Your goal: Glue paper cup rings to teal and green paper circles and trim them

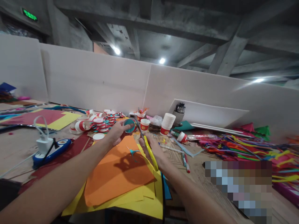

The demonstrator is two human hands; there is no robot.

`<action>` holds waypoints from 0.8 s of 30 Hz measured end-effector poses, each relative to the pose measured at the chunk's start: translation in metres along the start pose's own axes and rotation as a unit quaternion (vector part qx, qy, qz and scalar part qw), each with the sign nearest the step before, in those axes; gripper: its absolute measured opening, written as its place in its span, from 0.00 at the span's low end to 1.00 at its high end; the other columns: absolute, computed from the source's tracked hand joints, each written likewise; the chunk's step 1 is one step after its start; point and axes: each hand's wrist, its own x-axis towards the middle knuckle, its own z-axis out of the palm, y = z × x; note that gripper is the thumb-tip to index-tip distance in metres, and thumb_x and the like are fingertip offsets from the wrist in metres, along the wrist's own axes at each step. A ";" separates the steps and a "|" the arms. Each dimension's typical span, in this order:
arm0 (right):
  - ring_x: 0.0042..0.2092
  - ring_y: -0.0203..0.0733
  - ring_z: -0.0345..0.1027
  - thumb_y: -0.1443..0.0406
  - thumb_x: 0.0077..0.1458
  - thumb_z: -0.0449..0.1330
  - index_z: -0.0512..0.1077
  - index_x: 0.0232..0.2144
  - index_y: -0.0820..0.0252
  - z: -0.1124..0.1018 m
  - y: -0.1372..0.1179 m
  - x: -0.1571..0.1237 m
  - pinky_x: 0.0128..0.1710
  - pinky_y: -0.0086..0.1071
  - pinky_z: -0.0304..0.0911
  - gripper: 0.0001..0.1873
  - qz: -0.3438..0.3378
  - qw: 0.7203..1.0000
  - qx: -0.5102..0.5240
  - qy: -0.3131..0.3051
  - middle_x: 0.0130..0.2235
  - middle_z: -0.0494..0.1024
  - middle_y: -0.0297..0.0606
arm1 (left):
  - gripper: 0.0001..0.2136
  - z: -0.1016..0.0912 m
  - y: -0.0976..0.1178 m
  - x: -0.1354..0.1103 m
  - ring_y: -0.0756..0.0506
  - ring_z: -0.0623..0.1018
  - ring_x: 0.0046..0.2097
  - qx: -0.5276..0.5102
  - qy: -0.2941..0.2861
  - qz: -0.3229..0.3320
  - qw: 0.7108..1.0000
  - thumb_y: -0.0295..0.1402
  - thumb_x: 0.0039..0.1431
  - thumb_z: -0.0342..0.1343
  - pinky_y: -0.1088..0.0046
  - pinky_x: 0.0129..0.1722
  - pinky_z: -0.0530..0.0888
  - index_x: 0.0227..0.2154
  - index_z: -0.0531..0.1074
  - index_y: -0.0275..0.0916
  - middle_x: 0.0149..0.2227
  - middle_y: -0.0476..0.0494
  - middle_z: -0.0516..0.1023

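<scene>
My left hand (116,133) is closed around a cut-down paper cup piece with a teal disc (129,127) facing me, its thumb lying over the teal surface. Close beside it, my right hand (153,147) grips scissors (150,154) with yellow handles. Their blades point up toward the right edge of the piece; whether they touch it I cannot tell. Below both hands lie orange paper (116,183) and yellow paper (153,205). A small teal scrap (134,152) rests on the orange sheet.
Several cut cup pieces (100,121) are piled at left. A paper cup (145,124), a cup stack (167,123) and a bottle (179,114) stand behind. Colourful pipe cleaners (247,146) cover the right. A power strip (52,152) with a white charger lies left. White boards (98,81) wall the back.
</scene>
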 end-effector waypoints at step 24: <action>0.28 0.34 0.54 0.48 0.61 0.46 0.63 0.32 0.57 -0.001 -0.001 -0.001 0.28 0.29 0.51 0.20 0.020 0.999 -0.045 0.001 0.27 0.64 0.30 | 0.13 0.000 -0.001 0.001 0.50 0.77 0.27 0.006 -0.005 -0.014 1.000 0.33 0.44 0.66 0.78 0.23 0.70 0.33 0.74 0.34 0.29 0.45 0.78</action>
